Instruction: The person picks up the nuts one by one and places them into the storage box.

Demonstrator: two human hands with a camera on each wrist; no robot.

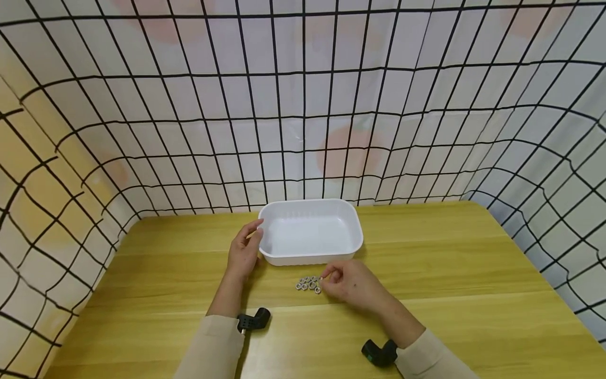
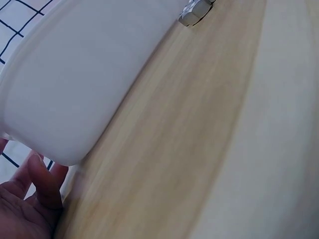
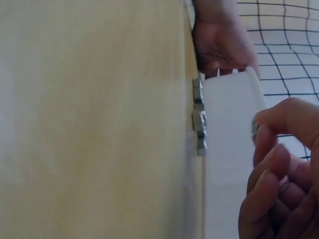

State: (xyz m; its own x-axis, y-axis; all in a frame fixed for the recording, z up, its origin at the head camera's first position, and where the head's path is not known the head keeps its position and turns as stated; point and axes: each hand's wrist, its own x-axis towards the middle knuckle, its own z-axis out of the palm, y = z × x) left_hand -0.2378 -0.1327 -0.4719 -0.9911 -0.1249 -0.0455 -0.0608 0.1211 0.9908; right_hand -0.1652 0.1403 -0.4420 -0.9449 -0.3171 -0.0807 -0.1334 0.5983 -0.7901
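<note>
A white rectangular tub (image 1: 310, 237) stands on the wooden table. The left hand (image 1: 243, 251) rests its fingers and thumb against the tub's left end; in the left wrist view this hand (image 2: 35, 199) touches the tub's (image 2: 75, 84) corner. In front of the tub lies a small cluster of metal nuts (image 1: 311, 285). The right hand (image 1: 355, 284) is at the cluster's right side. In the right wrist view the right hand (image 3: 284, 174) pinches one metal nut (image 3: 255, 128) between thumb and forefinger, raised off the table beside the other nuts (image 3: 199, 119).
Black grid netting (image 1: 303, 121) over a pale patterned sheet surrounds the back and sides of the wooden table (image 1: 165, 284). Both wrists wear black devices, one at the left sleeve (image 1: 254, 319) and one at the right (image 1: 380, 352).
</note>
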